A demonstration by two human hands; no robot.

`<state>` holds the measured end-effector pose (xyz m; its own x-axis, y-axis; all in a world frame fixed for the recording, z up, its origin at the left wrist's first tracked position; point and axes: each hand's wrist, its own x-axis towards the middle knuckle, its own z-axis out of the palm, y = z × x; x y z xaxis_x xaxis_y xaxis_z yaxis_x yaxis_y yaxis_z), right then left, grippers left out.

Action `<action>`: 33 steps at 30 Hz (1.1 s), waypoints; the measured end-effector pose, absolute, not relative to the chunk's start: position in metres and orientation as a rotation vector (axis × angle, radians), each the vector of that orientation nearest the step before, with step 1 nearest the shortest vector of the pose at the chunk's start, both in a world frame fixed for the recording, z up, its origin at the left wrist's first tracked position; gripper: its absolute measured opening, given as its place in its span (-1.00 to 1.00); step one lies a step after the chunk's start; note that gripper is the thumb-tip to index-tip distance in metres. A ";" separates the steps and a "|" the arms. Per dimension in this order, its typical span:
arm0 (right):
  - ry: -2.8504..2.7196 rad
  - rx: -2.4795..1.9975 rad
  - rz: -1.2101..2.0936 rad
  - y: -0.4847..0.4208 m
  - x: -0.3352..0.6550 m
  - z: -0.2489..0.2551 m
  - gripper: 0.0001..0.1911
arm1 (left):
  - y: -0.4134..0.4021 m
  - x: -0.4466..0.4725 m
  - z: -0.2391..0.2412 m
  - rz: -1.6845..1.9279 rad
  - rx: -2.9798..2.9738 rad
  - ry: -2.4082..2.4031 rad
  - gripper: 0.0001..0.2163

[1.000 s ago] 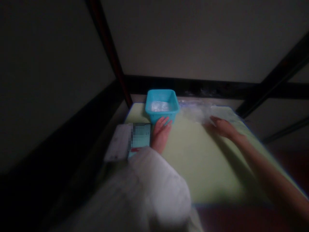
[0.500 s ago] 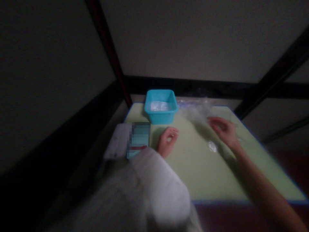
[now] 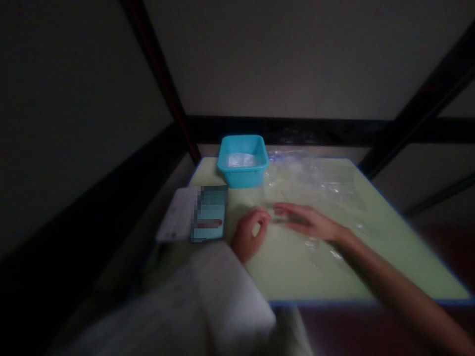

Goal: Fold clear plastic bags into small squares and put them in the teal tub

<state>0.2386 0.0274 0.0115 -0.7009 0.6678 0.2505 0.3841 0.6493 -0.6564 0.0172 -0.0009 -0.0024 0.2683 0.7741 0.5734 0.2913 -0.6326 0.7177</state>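
**Left hand (image 3: 247, 238) and right hand (image 3: 313, 222) held close together beside clear plastic (image 3: 336, 188)**

At the far left of the table (image 3: 297, 282), whose top is yellowish green and edged in blue, a pale flat item (image 3: 177, 215) is placed, overlapped or closely bordered by a teal flat item (image 3: 211, 210). The teal surface is partly blurred by pixelation and crossed by a dark red strip (image 3: 210, 223). Nearer, the left forearm is covered by a light sleeve (image 3: 230, 291).

Farther back, a turquoise basket (image 3: 245, 179) is set near the far edge, and a whitish, shiny item (image 3: 242, 160) is contained in it. In front of the basket, the left hand is held with fingers curved toward the thumb, a small gap being left between them; whether anything thin is pinched there cannot be told.

Just to the right, the right hand is extended leftward, its fingers pointed at the left hand's fingertips. They are blurred by motion, so it cannot be told whether plastic is gripped.

The clear plastic is spread from beside the basket across the far right and around the right hand; whether one piece or several are seen is unclear.
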 end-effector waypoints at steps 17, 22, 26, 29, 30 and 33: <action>-2.489 -1.947 0.202 0.083 0.338 -0.025 -0.26 | 0.006 0.025 -0.003 0.530 2.770 0.981 -0.64; -2.426 -1.967 0.161 0.131 0.335 -0.025 -0.33 | -0.003 0.024 0.001 0.618 2.792 0.924 -0.68; -2.257 -2.058 0.120 0.167 0.327 -0.024 -0.34 | -0.005 0.024 -0.001 0.676 2.802 0.841 -0.68; -2.069 -2.142 0.070 0.187 0.317 -0.025 -0.35 | -0.005 0.024 -0.005 0.706 2.804 0.735 -0.68; -2.004 -2.168 0.054 0.191 0.313 -0.026 -0.35 | -0.006 0.023 -0.006 0.707 2.804 0.693 -0.68; -1.837 -2.215 0.020 0.197 0.304 -0.029 -0.38 | -0.007 0.023 -0.009 0.682 2.790 0.547 -0.70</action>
